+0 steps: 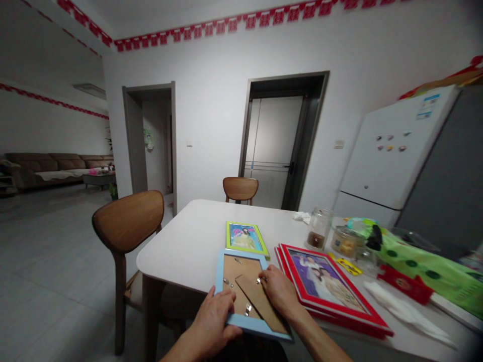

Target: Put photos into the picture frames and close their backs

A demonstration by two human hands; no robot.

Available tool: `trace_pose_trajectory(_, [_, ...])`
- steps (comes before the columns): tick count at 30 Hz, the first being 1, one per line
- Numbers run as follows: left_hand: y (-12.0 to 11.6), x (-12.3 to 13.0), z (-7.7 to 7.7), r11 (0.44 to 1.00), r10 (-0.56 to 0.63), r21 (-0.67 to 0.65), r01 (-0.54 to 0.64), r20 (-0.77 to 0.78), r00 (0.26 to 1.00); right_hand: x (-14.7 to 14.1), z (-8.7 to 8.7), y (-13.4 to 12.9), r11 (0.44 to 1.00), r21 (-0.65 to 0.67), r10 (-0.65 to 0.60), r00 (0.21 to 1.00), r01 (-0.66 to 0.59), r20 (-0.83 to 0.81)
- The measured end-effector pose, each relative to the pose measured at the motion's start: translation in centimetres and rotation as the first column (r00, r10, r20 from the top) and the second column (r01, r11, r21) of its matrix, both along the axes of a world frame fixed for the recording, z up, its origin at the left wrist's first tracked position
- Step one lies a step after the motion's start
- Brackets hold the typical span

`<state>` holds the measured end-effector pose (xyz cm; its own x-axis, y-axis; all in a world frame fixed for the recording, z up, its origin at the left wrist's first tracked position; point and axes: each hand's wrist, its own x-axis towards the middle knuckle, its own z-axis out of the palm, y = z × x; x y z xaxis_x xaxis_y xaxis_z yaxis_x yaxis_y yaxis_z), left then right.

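Observation:
A light-blue picture frame (220, 267) lies back side up at the table's near edge, tilted slightly toward me. Its brown backing board (233, 266) shows metal clips along the sides and a strut (256, 304) slanting across it. My left hand (213, 322) grips the frame at its lower left corner, fingers over the edge. At the frame's right side, my right hand (279, 290) has its fingers bent and pressed together on a metal clip (258, 281). Beyond it lies a green picture frame (228, 236), and to the right are stacked red picture frames (372, 322).
On the white table (181, 241) stand a glass jar (319, 229), a lidded food container (345, 241) and a green plastic bag (422, 259). White tissue (407, 311) and a red box (405, 285) lie at the right. Wooden chairs (132, 218) stand left and behind.

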<state>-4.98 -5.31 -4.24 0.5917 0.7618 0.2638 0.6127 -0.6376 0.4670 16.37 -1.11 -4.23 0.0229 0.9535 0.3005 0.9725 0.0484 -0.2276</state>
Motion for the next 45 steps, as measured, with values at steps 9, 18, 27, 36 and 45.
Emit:
trace_pose_trajectory(9, [-0.1, 0.2, -0.8, 0.999, 0.042, -0.014, -0.041, 0.036, 0.998, 0.8, -0.2, -0.8, 0.993, -0.018, 0.115, 0.989, -0.117, -0.088])
trace_pose_trajectory(18, [0.2, 0.1, -1.2, 0.999, 0.042, -0.007, -0.042, 0.088, 0.995, -5.1, 0.1, -1.0, 0.960, 0.063, 0.277, 0.957, -0.273, -0.083])
trace_pose_trajectory(27, [0.2, -0.4, -1.2, 1.000, 0.025, -0.017, -0.023, 0.152, 0.988, -7.0, 0.3, 0.6, 0.924, 0.014, 0.382, 0.924, -0.383, 0.016])
trace_pose_trajectory(36, [0.2, -0.4, -1.0, 0.999, 0.049, -0.027, -0.046, 0.110, 0.993, -6.1, 0.6, -0.4, 0.884, 0.001, 0.465, 0.878, -0.468, -0.113])
trace_pose_trajectory(45, [0.2, -0.5, -0.6, 0.996, 0.071, -0.058, -0.065, 0.103, 0.992, -3.2, 2.0, -4.0, 0.814, -0.155, 0.483, 0.802, -0.559, -0.352])
